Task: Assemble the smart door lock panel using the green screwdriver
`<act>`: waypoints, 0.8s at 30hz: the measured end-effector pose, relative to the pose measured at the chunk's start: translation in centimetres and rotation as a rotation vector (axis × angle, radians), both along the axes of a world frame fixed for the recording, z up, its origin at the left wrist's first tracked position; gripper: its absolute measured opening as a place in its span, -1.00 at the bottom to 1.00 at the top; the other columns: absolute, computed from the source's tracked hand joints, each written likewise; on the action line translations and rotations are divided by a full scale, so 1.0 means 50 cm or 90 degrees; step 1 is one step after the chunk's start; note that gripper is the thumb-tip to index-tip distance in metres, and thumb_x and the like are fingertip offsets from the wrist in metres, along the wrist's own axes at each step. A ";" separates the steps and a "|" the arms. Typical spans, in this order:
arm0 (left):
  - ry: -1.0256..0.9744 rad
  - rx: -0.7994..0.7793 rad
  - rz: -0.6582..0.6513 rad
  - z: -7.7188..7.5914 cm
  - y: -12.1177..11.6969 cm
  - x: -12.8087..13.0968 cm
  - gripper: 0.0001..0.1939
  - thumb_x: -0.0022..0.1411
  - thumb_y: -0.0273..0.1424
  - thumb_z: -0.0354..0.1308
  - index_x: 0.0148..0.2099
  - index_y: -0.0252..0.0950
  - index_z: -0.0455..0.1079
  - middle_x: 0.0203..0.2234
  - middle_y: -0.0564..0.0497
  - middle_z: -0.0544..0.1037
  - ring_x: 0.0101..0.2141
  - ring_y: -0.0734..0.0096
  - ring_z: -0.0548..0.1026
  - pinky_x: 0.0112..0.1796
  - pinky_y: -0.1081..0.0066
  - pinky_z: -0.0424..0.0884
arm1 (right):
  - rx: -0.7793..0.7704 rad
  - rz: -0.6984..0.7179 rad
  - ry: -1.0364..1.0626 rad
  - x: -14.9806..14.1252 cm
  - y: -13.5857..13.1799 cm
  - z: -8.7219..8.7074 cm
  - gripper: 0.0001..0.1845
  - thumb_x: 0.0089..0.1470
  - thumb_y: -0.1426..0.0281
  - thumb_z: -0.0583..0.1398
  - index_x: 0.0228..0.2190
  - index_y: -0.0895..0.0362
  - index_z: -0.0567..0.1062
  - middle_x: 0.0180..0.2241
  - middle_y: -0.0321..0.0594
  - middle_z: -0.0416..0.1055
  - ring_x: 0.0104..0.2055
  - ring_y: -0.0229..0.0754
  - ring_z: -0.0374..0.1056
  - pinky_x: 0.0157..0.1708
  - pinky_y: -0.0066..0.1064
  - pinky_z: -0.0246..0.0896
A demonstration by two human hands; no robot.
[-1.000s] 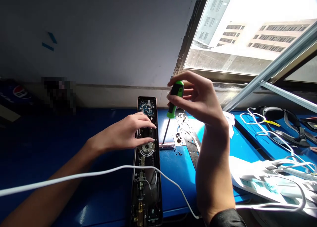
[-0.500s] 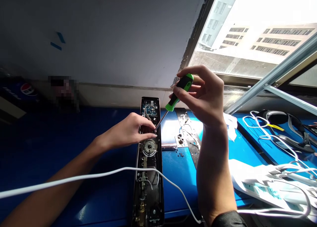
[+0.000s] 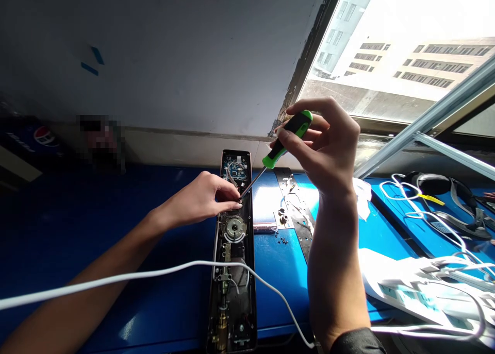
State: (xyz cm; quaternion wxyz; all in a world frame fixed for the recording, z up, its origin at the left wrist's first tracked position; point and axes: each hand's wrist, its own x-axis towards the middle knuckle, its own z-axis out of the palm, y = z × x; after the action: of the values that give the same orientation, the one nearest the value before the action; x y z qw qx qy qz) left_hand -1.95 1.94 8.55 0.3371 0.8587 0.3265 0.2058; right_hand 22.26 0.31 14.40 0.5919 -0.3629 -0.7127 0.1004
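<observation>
In my right hand [image 3: 328,142] is a screwdriver [image 3: 288,139] with a green and black handle, gripped between thumb and fingers. Its thin shaft slants down to the left, and the tip meets the fingertips of my left hand [image 3: 204,197]. Those fingers are pinched together over a long black housing [image 3: 253,251]; whatever small part lies between them is too small to make out. Inside the housing are a blue circuit board [image 3: 235,171], a round metal disc [image 3: 234,229] and a brass-coloured cylinder [image 3: 221,325].
A white cable [image 3: 154,273] crosses in front of the housing. To the right lie several small dark screws [image 3: 284,240], a black plate with wires [image 3: 299,204], a white power strip [image 3: 417,297] and a black headset-like strap [image 3: 444,189]. A metal bar [image 3: 421,117] slants by the window.
The screwdriver has tilted further over, its handle shifting right and slightly up with my right hand. My left fingertips have moved slightly up and left, still at the screwdriver's tip.
</observation>
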 end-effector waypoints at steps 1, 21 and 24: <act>0.003 -0.004 0.003 0.000 0.000 0.000 -0.84 0.27 -0.32 0.35 -0.17 -0.27 0.70 -0.35 0.03 0.72 -0.37 0.37 0.61 -0.33 0.42 0.44 | 0.006 -0.003 -0.003 0.001 0.002 -0.002 -0.72 0.12 0.21 0.39 -0.15 -0.04 0.50 -0.29 -0.33 0.51 -0.26 -0.12 0.58 -0.26 -0.20 0.63; -0.030 -0.084 -0.001 0.004 0.001 0.004 -0.86 0.17 -0.41 0.42 -0.19 -0.28 0.66 -0.35 0.04 0.71 -0.34 0.35 0.65 -0.28 0.42 0.54 | -0.005 0.016 -0.014 -0.009 0.004 -0.005 -0.73 0.14 0.24 0.38 -0.12 -0.08 0.52 -0.30 -0.33 0.54 -0.34 -0.13 0.57 -0.30 -0.17 0.65; -0.025 -0.070 -0.003 0.003 0.000 0.002 -0.87 0.17 -0.40 0.41 -0.19 -0.28 0.66 -0.35 0.04 0.71 -0.34 0.35 0.64 -0.28 0.41 0.52 | -0.012 0.018 -0.019 -0.010 0.004 -0.005 -0.68 0.13 0.16 0.39 -0.10 -0.08 0.53 -0.28 -0.30 0.55 -0.32 -0.12 0.58 -0.26 -0.17 0.65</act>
State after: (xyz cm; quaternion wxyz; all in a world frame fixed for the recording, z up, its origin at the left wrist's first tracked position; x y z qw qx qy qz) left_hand -1.84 1.95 8.69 0.3908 0.8356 0.3285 0.2031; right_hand 21.76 0.51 14.13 0.5761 -0.3595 -0.7258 0.1099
